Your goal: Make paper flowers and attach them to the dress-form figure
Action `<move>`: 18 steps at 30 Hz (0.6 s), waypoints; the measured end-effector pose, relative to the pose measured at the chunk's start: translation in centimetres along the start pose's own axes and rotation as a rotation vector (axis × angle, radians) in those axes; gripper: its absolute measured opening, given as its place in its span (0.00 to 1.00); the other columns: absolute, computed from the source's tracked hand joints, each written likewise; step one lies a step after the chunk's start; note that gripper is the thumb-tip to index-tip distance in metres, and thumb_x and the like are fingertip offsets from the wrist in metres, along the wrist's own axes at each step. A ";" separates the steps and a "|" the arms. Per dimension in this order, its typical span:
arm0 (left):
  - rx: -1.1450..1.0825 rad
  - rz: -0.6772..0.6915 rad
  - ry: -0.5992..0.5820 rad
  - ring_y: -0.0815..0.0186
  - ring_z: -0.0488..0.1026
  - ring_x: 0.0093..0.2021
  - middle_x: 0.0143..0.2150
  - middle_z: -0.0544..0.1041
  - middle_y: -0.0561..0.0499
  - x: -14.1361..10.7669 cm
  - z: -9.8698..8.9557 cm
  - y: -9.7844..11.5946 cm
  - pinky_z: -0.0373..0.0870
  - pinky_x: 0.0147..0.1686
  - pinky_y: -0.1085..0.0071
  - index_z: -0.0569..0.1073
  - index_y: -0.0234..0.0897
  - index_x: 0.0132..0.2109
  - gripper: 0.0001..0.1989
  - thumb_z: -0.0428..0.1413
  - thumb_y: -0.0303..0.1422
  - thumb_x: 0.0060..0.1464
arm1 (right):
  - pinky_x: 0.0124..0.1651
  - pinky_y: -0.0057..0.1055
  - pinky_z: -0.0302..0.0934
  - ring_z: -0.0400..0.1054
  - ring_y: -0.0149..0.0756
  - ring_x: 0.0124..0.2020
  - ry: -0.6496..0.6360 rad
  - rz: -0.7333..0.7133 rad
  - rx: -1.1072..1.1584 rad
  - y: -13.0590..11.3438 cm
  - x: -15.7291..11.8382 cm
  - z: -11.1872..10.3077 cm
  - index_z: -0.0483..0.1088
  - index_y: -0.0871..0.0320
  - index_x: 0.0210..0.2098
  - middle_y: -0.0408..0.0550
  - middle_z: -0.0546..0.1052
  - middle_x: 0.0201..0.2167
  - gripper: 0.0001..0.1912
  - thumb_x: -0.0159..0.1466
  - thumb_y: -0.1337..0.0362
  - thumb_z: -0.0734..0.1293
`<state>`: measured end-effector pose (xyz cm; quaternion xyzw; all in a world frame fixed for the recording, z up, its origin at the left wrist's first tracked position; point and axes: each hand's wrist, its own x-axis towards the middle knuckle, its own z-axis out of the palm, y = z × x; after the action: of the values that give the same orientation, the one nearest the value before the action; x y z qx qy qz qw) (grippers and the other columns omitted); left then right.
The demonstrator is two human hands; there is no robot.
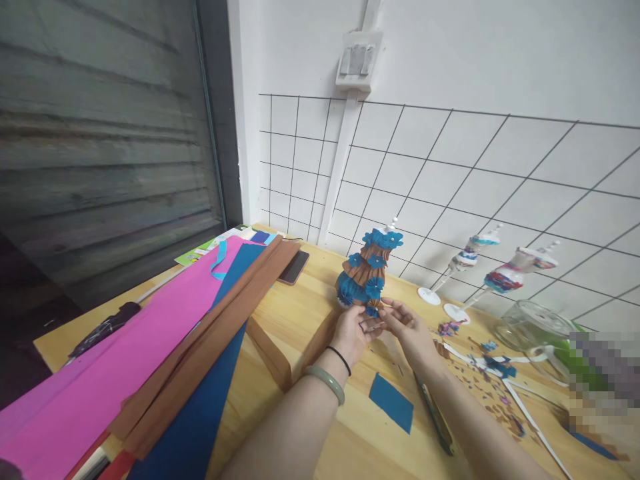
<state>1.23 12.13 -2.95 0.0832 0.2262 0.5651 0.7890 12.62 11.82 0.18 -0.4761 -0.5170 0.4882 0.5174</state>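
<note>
A miniature dress form stands on the wooden table, wearing a dress of brown and blue pleated paper with blue paper flowers. Low on the skirt, a brown and blue pleated paper rosette is between my hands. My left hand, palm upward, supports it from below with curled fingers. From the right, my right hand pinches its edge between thumb and fingertips. A blue paper piece lies below my hands. Partly under my right forearm is a slim dark tool with a yellowish edge.
Long pink, brown and blue paper sheets cover the left side, beside a phone. Two more dress forms stand on white bases at right. Paper scraps and a clear jar lie nearby. A wire grid backs the table.
</note>
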 end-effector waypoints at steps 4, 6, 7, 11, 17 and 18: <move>0.009 0.018 -0.004 0.64 0.73 0.29 0.29 0.75 0.44 0.1 -0.1 -0.1 0.67 0.33 0.68 0.69 0.31 0.32 0.05 0.50 0.26 0.47 | 0.35 0.31 0.65 0.70 0.35 0.30 0.020 0.017 0.015 0.2 0.0 -0.2 0.71 0.56 0.38 0.45 0.77 0.30 0.20 0.46 0.57 0.74; 0.011 0.025 -0.013 0.64 0.73 0.29 0.30 0.75 0.44 0.1 -0.1 -0.2 0.67 0.34 0.67 0.69 0.31 0.32 0.04 0.51 0.25 0.46 | 0.35 0.32 0.65 0.71 0.36 0.31 0.021 0.027 0.028 0.2 0.0 -0.2 0.71 0.57 0.38 0.46 0.76 0.30 0.20 0.48 0.57 0.73; 0.012 0.028 -0.019 0.64 0.73 0.29 0.30 0.75 0.44 0.1 -0.1 -0.2 0.67 0.34 0.67 0.69 0.31 0.32 0.04 0.51 0.25 0.45 | 0.35 0.32 0.65 0.71 0.36 0.31 0.018 0.033 0.036 0.3 0.0 -0.2 0.71 0.57 0.39 0.46 0.76 0.31 0.20 0.48 0.56 0.72; 0.016 0.048 -0.049 0.65 0.72 0.29 0.31 0.75 0.45 0.0 -0.1 -0.3 0.67 0.34 0.67 0.70 0.31 0.32 0.05 0.52 0.24 0.44 | 0.34 0.31 0.65 0.71 0.34 0.29 0.001 0.060 0.076 0.3 0.1 0.0 0.70 0.57 0.39 0.45 0.76 0.31 0.20 0.49 0.57 0.72; 0.028 0.075 -0.054 0.67 0.71 0.27 0.28 0.75 0.47 -0.3 0.2 -0.2 0.67 0.32 0.69 0.71 0.31 0.31 0.06 0.53 0.23 0.41 | 0.31 0.29 0.65 0.70 0.31 0.24 -0.009 0.109 0.141 0.4 0.6 0.1 0.71 0.56 0.38 0.43 0.77 0.28 0.20 0.46 0.57 0.73; 0.028 0.079 -0.052 0.67 0.71 0.27 0.28 0.75 0.47 -0.3 0.3 -0.2 0.67 0.32 0.69 0.71 0.31 0.31 0.06 0.54 0.23 0.41 | 0.30 0.29 0.65 0.70 0.31 0.24 -0.010 0.117 0.153 0.5 0.7 0.1 0.71 0.56 0.37 0.42 0.77 0.27 0.20 0.46 0.57 0.74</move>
<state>1.43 11.78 -2.68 0.1179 0.2100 0.5900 0.7706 12.51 12.55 -0.22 -0.4621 -0.4523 0.5581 0.5201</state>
